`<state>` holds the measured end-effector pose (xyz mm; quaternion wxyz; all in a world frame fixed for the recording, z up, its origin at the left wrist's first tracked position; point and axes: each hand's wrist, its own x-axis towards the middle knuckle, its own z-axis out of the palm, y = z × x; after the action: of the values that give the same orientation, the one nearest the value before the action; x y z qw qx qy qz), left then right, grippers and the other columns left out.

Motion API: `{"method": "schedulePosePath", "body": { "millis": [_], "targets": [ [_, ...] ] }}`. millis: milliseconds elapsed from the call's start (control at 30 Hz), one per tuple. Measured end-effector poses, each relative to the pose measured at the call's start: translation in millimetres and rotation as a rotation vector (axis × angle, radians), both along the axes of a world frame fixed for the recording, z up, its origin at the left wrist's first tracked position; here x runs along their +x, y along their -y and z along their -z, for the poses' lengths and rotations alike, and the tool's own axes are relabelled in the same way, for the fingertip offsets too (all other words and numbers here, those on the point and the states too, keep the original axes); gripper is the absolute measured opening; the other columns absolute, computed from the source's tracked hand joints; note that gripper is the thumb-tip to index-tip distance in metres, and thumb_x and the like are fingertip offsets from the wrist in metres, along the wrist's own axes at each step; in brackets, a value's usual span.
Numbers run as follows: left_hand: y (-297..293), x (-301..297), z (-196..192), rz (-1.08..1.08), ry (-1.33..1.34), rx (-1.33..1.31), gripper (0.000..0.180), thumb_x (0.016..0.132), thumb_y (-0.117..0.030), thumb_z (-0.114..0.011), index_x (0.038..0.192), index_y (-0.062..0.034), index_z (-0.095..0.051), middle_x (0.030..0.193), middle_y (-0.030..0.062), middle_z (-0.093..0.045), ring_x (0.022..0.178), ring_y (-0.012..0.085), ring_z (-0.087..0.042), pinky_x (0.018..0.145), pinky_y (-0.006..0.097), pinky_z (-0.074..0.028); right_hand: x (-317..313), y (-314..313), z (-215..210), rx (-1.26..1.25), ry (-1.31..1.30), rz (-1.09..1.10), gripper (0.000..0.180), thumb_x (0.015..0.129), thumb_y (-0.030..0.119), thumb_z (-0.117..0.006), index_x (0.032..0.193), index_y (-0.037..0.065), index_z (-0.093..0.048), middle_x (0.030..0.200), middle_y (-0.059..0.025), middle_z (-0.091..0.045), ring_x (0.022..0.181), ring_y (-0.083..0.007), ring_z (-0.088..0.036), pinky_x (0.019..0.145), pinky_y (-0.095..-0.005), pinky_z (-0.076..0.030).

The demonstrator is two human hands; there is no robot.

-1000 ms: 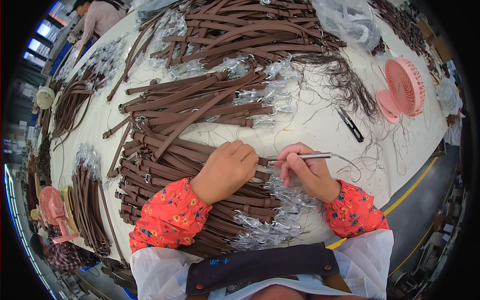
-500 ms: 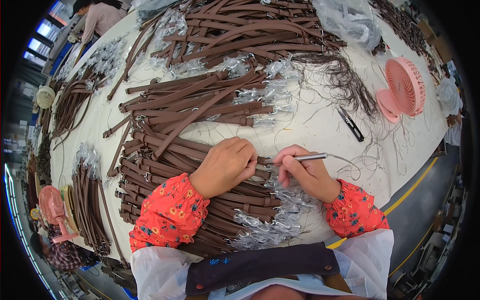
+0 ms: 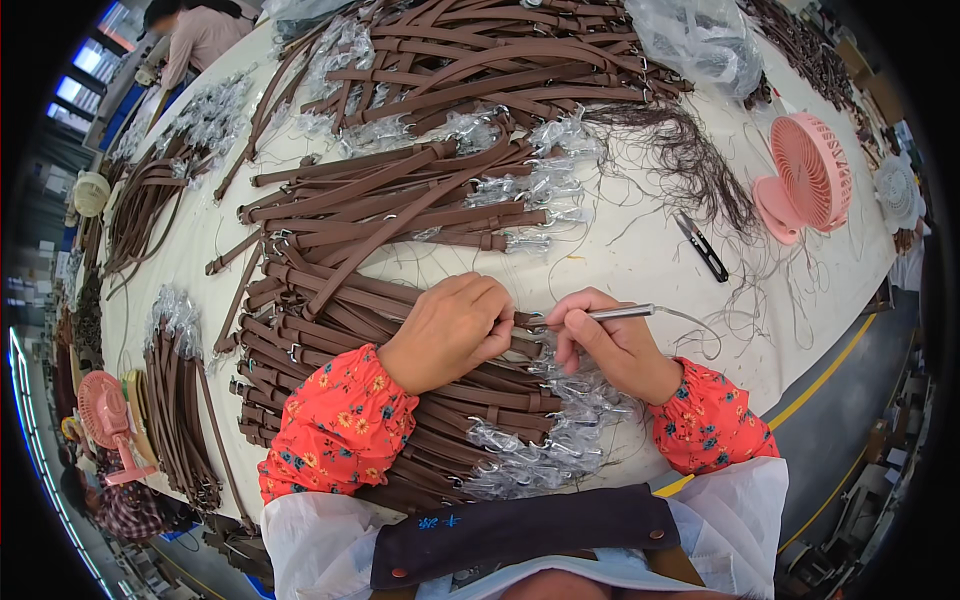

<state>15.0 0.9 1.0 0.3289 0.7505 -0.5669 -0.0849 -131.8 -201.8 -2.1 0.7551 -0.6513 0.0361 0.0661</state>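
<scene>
My left hand is closed on the end of a brown strap, its fingers pinched together. In my right hand is a slim metal pen-shaped tool with a thin grey cord trailing from its back end. The tool's tip points left and meets or nearly meets the strap end; whether they touch I cannot tell. Beneath both hands lies a row of brown straps, with metal clips wrapped in clear plastic at their right ends.
More straps are heaped at the far side, beside a clear plastic bag. Black-handled thread snips, a tangle of dark threads and a pink fan are on the right. Another strap bundle lies left. A person works far left.
</scene>
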Motion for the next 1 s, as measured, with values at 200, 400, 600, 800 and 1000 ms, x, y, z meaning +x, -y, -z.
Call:
{"method": "schedulePosePath", "body": {
  "millis": [200,400,600,800,1000],
  "targets": [
    [-1.8,-1.0,5.2,-0.114,-0.212,0.013,0.019,0.084,-0.001,-0.067,0.094,-0.0015,-0.051,0.080,0.0165,-0.060,0.074,0.0385,-0.062,0.066,0.044,-0.050,-0.2,0.2,3.2,0.018,0.028,0.026,0.028,0.110,0.024,-0.045,0.118,-0.001,-0.056,0.092,-0.0082,-0.062,0.075,-0.0106,-0.062,0.066,-0.0264,-0.054],
    [-1.3,-0.8,9.8,-0.135,-0.241,-0.025,0.021,0.086,0.001,-0.066,0.097,-0.0013,-0.048,0.079,0.0175,-0.061,0.072,0.0393,-0.063,0.064,0.044,-0.050,0.4,-0.6,4.8,0.027,0.024,0.052,0.028,0.110,0.024,-0.046,0.119,0.000,-0.057,0.087,-0.0041,-0.061,0.074,-0.0083,-0.061,0.065,-0.0241,-0.053],
    [-1.5,-0.1,10.6,-0.130,-0.235,-0.027,0.020,0.087,0.001,-0.066,0.097,-0.0012,-0.048,0.079,0.0175,-0.061,0.072,0.0391,-0.063,0.064,0.044,-0.051,0.6,-1.7,4.9,0.035,0.024,0.063,0.028,0.110,0.024,-0.046,0.119,0.000,-0.057,0.088,-0.0043,-0.061,0.073,-0.0085,-0.061,0.065,-0.0241,-0.053],
    [-1.7,-0.2,10.5,-0.133,-0.239,-0.020,0.020,0.087,0.000,-0.065,0.097,-0.0011,-0.048,0.079,0.0176,-0.061,0.072,0.0386,-0.064,0.064,0.044,-0.051,0.7,-1.5,4.1,0.033,0.030,0.062,0.027,0.110,0.023,-0.046,0.118,0.000,-0.057,0.088,-0.0040,-0.061,0.073,-0.0083,-0.061,0.065,-0.0239,-0.053],
    [-1.2,-0.6,10.0,-0.140,-0.246,-0.019,0.020,0.088,0.000,-0.065,0.097,-0.0014,-0.048,0.078,0.0172,-0.061,0.071,0.0379,-0.064,0.063,0.043,-0.051,0.5,-1.9,4.0,0.033,0.029,0.072,0.027,0.110,0.023,-0.046,0.118,0.000,-0.057,0.087,-0.0040,-0.061,0.073,-0.0080,-0.061,0.064,-0.0238,-0.053]
  ]
}}
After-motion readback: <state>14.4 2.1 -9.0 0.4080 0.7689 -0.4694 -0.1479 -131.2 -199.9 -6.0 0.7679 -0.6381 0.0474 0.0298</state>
